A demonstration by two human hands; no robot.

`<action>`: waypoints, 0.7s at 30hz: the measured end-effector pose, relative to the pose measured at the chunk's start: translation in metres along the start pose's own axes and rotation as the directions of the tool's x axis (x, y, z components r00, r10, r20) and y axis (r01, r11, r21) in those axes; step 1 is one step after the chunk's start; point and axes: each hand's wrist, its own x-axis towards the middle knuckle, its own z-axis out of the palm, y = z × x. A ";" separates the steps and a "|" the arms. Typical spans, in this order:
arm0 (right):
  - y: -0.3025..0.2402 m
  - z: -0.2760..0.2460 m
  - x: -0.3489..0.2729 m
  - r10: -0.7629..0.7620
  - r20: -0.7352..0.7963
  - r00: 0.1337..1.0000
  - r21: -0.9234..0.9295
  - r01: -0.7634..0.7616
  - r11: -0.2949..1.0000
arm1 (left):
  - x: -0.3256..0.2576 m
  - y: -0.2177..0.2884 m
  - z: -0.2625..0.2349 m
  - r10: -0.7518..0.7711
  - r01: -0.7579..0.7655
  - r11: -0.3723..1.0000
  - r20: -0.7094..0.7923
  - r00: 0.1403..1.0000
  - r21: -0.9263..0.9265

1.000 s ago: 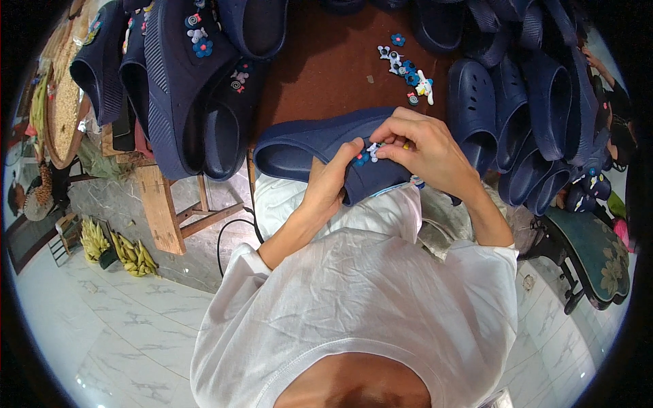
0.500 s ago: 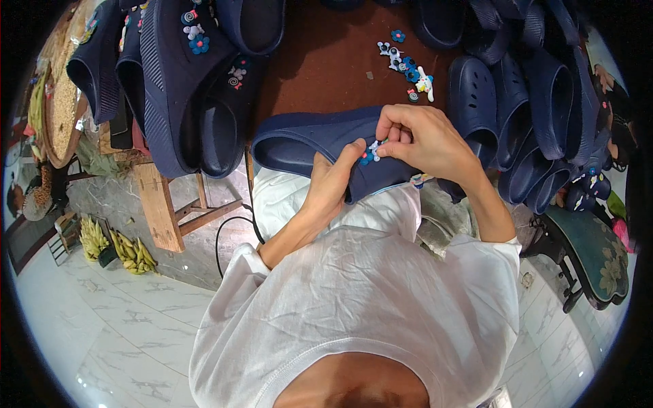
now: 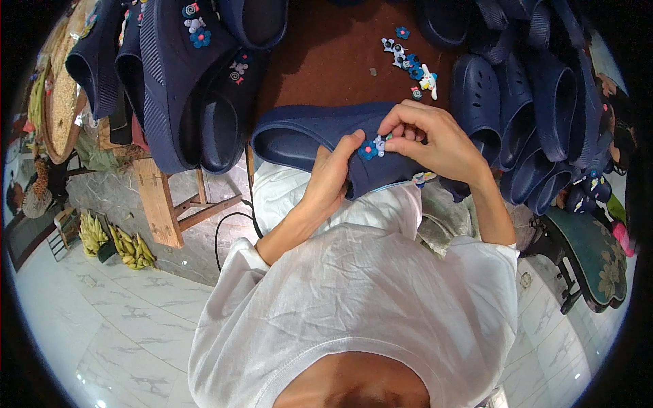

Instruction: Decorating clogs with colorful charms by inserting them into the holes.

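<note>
A navy clog (image 3: 384, 178) lies sideways at the table's near edge, over my lap, its heel opening toward the left. My left hand (image 3: 328, 178) is closed round the clog's side, thumb on the upper beside a blue flower charm (image 3: 368, 150) with a pink centre. Right of the flower sits a pale lavender charm (image 3: 379, 145). My right hand (image 3: 439, 141) has thumb and forefinger pinched at that charm's right edge, on a small shoe charm mostly hidden by the fingertips. More colourful charms (image 3: 424, 178) show at the clog's lower right edge.
Loose charms (image 3: 412, 64) lie in a cluster on the brown tabletop (image 3: 320, 68). Navy clogs are stacked at right (image 3: 474, 95) and at left (image 3: 166, 88), some of the left ones decorated. A wooden stool (image 3: 158, 204) stands lower left, a green padded chair (image 3: 588, 251) lower right.
My right hand has shifted slightly right and curled more, uncovering more of the flower and lavender charms. My left hand keeps its hold on the clog.
</note>
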 end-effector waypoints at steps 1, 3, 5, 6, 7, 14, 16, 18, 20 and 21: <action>0.001 0.001 -0.001 -0.034 -0.046 0.998 0.043 0.036 0.998 | 0.000 0.002 0.000 -0.047 0.048 0.999 0.020 0.999 -0.019; 0.000 0.007 -0.004 -0.080 -0.099 0.992 0.006 0.081 0.997 | -0.001 0.002 0.003 -0.029 0.030 0.998 0.024 0.999 -0.046; 0.001 0.012 -0.005 -0.127 -0.151 0.980 -0.032 0.124 0.992 | -0.002 0.001 0.004 -0.011 0.013 0.997 0.027 1.000 -0.072; 0.002 0.015 -0.005 -0.177 -0.167 0.970 -0.109 0.160 0.981 | -0.001 0.000 0.004 0.005 -0.003 0.999 0.033 0.999 -0.050; 0.002 0.017 -0.005 -0.228 -0.177 0.957 -0.186 0.195 0.963 | -0.001 -0.001 0.003 0.023 -0.022 0.999 0.039 0.999 -0.031; -0.006 0.010 0.003 -0.043 -0.047 0.998 -0.145 0.035 0.989 | 0.000 -0.010 0.000 0.113 -0.115 0.991 0.032 0.993 0.063; -0.006 0.011 0.007 0.015 -0.059 0.998 -0.203 -0.027 0.979 | 0.001 -0.009 -0.001 0.100 -0.100 0.992 0.007 0.995 0.072; -0.006 0.011 0.008 -0.006 -0.057 0.998 -0.190 -0.005 0.982 | 0.001 -0.008 -0.001 0.080 -0.079 0.995 -0.012 0.997 0.060; -0.007 0.013 0.005 -0.023 -0.052 0.998 -0.172 0.014 0.985 | -0.004 -0.007 -0.001 0.056 -0.054 0.997 -0.036 0.998 0.048; -0.006 0.015 0.003 -0.051 -0.067 0.996 -0.145 0.041 0.989 | -0.006 -0.006 0.001 0.056 -0.054 0.997 -0.046 0.997 0.050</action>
